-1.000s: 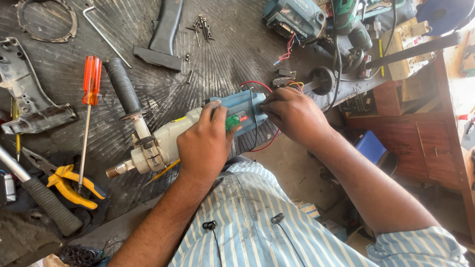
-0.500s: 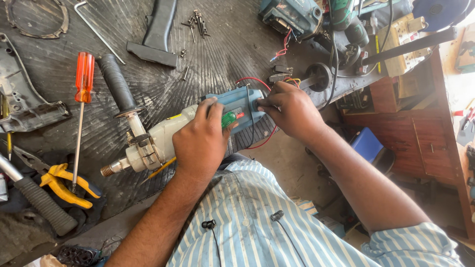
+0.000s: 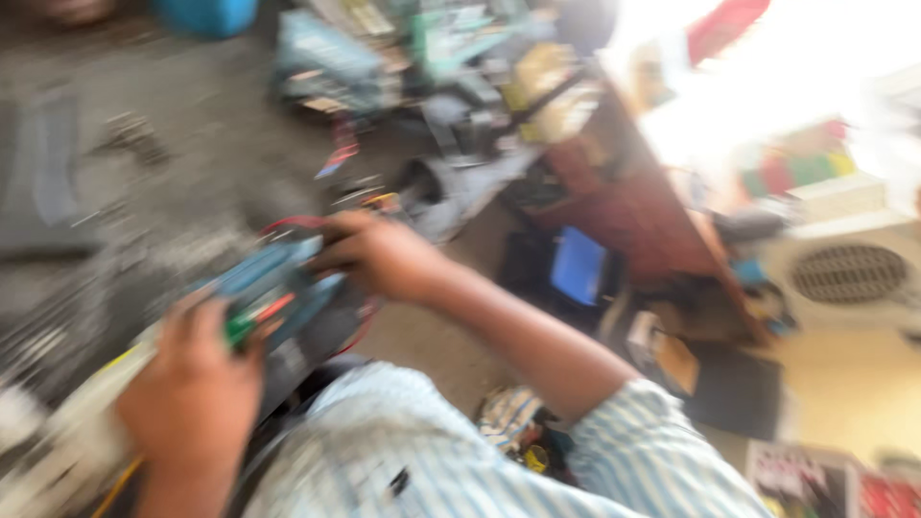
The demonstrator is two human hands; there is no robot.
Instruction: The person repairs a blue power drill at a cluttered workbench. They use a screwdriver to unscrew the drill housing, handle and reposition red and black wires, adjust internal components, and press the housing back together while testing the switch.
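Hands clamped the blue-and-cream power drill (image 3: 240,317): left hand (image 3: 192,398) gripped its body, right hand (image 3: 379,254) worked exposed red wires; housing looked unclosed.

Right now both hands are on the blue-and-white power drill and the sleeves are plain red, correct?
Not quite. The head view shows the left hand and right hand on the blue-and-white power drill, but the sleeves are light blue with white stripes, not plain red.

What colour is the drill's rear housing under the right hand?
Blue-teal, though blurred; the rear housing shows in the head view, just left of the right hand.
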